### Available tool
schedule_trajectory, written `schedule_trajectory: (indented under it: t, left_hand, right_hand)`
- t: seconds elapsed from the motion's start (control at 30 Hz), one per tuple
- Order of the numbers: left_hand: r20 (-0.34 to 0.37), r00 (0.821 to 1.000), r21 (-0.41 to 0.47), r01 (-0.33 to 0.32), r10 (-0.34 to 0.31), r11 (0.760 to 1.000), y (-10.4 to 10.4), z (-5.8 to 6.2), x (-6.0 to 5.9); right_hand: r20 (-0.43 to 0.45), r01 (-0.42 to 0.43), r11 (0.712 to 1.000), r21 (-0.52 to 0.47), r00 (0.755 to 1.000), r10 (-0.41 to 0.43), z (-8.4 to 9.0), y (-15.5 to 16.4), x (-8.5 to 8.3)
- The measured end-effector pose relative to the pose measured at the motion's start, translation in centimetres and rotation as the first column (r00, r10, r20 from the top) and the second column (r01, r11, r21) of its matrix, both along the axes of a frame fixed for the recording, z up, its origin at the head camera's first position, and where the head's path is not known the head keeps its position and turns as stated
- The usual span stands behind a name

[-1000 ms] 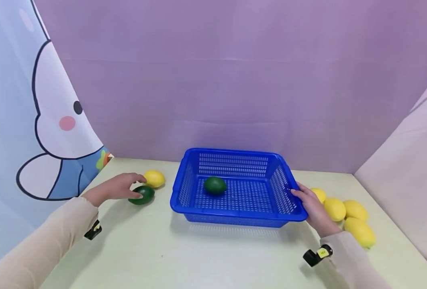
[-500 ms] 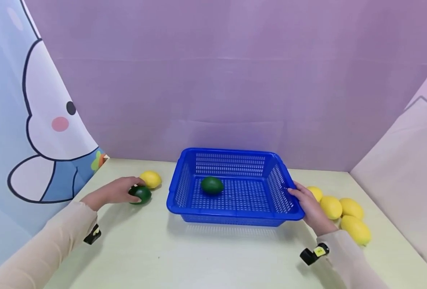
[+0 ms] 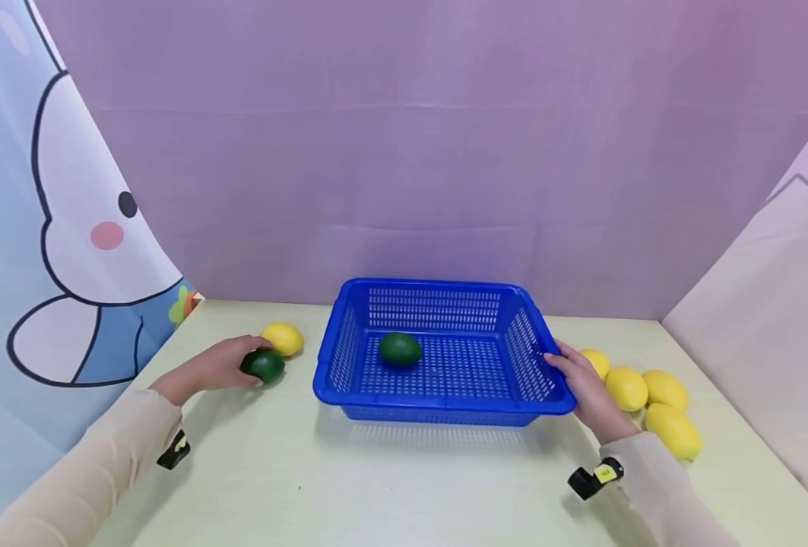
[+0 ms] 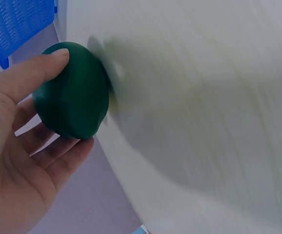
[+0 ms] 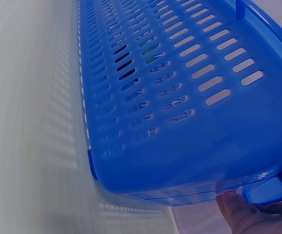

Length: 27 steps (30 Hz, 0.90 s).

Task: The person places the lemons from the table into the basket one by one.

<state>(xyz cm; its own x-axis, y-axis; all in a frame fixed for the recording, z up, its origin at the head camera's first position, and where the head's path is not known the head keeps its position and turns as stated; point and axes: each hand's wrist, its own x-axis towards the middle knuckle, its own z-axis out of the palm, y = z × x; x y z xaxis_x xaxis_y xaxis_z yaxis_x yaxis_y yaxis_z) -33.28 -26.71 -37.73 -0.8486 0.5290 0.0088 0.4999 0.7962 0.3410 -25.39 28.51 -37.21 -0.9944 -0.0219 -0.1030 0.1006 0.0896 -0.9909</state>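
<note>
- The left hand [image 3: 224, 365] grasps a dark-green fruit [image 3: 268, 367], which sits between the thumb on one side and the curled fingers on the other.
- A yellow lemon [image 3: 283, 339] lies just beyond it.
- A blue perforated basket [image 3: 445, 404] contains a second dark-green fruit [image 3: 400, 349].
- The right hand [image 3: 591, 396] grips the basket's right rim, near four yellow lemons [image 3: 627, 390].

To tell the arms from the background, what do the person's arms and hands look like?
Both sleeves are long, plain and pale beige. A small black device with a yellow patch sits at each wrist. The left hand and right hand are ungloved.
</note>
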Motion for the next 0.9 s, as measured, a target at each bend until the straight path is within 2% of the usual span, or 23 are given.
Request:
schedule_trajectory:
  t: [0.37, 0.9]
  left_hand:
    - [-0.033, 0.999, 0.009, -0.019, 0.020, 1.000, -0.23, -0.69, -0.22]
    - [-0.026, 0.999, 0.021, -0.025, 0.026, 0.999, -0.40, -0.77, 0.18]
  right_hand:
    - [-0.020, -0.012, 1.000, -0.021, 1.000, 0.012, -0.02, 0.03, 0.11]
    - [-0.020, -0.021, 1.000, -0.021, 1.000, 0.020, 0.01, -0.01, 0.05]
